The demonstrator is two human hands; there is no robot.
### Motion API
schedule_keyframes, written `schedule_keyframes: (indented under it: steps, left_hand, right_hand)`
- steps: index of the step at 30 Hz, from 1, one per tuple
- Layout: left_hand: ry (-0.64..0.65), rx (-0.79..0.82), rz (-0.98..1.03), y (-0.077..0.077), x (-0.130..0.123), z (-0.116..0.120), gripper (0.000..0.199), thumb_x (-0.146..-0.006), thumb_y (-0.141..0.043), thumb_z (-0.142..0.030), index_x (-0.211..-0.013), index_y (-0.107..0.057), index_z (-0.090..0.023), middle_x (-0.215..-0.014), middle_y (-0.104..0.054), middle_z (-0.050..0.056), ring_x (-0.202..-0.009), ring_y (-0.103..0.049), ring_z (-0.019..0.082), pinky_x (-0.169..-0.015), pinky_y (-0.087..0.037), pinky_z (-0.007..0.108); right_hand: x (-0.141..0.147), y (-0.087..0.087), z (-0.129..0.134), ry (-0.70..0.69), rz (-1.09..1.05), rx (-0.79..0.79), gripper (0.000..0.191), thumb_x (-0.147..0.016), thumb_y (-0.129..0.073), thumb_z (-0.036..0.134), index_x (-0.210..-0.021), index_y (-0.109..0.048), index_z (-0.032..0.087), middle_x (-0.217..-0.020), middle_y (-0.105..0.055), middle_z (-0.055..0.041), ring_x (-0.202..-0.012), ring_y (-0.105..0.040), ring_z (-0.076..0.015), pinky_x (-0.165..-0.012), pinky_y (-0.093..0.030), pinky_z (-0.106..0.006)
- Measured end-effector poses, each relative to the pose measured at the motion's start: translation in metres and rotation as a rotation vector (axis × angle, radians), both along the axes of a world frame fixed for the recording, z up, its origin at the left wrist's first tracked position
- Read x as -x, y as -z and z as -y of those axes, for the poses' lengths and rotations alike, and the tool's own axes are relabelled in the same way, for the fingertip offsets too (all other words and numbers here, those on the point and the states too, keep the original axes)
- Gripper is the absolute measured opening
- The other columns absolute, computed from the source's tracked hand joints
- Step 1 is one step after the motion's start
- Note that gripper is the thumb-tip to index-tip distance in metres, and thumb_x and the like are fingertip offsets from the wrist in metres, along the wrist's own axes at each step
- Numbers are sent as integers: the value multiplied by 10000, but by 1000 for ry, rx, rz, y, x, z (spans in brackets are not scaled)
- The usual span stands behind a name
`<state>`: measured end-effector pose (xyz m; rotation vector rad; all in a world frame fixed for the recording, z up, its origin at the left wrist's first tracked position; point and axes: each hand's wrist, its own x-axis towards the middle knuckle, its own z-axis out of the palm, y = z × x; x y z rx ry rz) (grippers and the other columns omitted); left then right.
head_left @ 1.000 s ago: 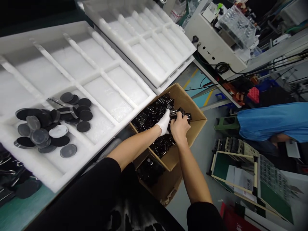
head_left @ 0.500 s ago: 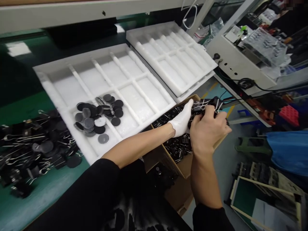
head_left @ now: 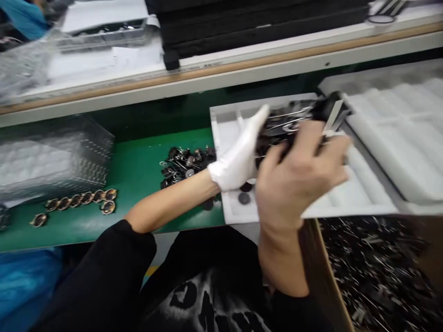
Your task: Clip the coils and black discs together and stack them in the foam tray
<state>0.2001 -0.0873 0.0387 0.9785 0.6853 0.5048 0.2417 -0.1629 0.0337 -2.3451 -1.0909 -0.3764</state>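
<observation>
Between the white-gloved left hand and bare right hand, a jumble of black clips with shiny wire handles hangs over a tray — gripped from both sides, presumably so none spill. Fingers of both hands close round it, the right's blurred. The tray looks foam-like, ribbed; beyond — smooth green table, brown box.

Left hand (white glove) and right hand (bare, blurred) gripping a bunch of black clips between them, above white tray. Dark discs in tray, partly hidden. Loose pile on green bench, just left of tray. Second tray at right. Box full of clips below. Round parts lined up far left, near clear trays.
</observation>
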Motion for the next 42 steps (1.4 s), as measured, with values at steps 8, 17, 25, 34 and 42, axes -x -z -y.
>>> schedule_keyframes:
  steps: [8,17,25,34,42]
  left_hand:
    - [-256,-77,-256,41,155,-42,674,-1020,-158,-657,-1460,-517,-295,-1233,-736,35,-1218,-657,319,-981,-618,476]
    - [32,-217,-406,69,225,-79,513,-989,-447,-619,-1396,-535,-318,-1447,-617,52,-1222,-635,272,-980,-596,415]
    - [599,-815,-897,30,239,-112,420,-977,-466,-564,-1249,-688,-333,-1309,-694,18,-1151,-666,241,-1092,-458,349]
    - [780,-800,-919,-2,246,-118,537,-964,-505,-556,-1475,-554,-401,-1727,-252,-24,-1522,-410,303,-1187,-399,395]
    - [402,-552,-807,-1,223,-147,645,-884,-589,-634,-1439,-597,-307,-1527,-565,117,-1180,-694,339,-751,-616,335]
  right_hand:
    - [116,79,-69,-442,-85,-140,321,-1014,-427,182,-1249,-645,164,-941,-587,-147,-844,-571,-297,-832,-478,-499]
    - [128,124,-58,-577,-131,-168,292,-1010,-529,227,-1261,-617,106,-945,-598,-133,-897,-549,-280,-895,-486,-491]
    - [101,113,-35,-611,-116,2,289,-1010,-550,231,-1258,-667,137,-1163,-645,-196,-1063,-612,-344,-893,-524,-519]
    - [64,111,-5,-806,-134,3,392,-1005,-557,177,-1391,-565,109,-1304,-568,-224,-1221,-575,-352,-981,-580,-524]
    - [55,142,11,-880,-119,19,437,-1000,-554,144,-1436,-541,131,-1381,-541,-233,-1292,-550,-372,-1023,-561,-592]
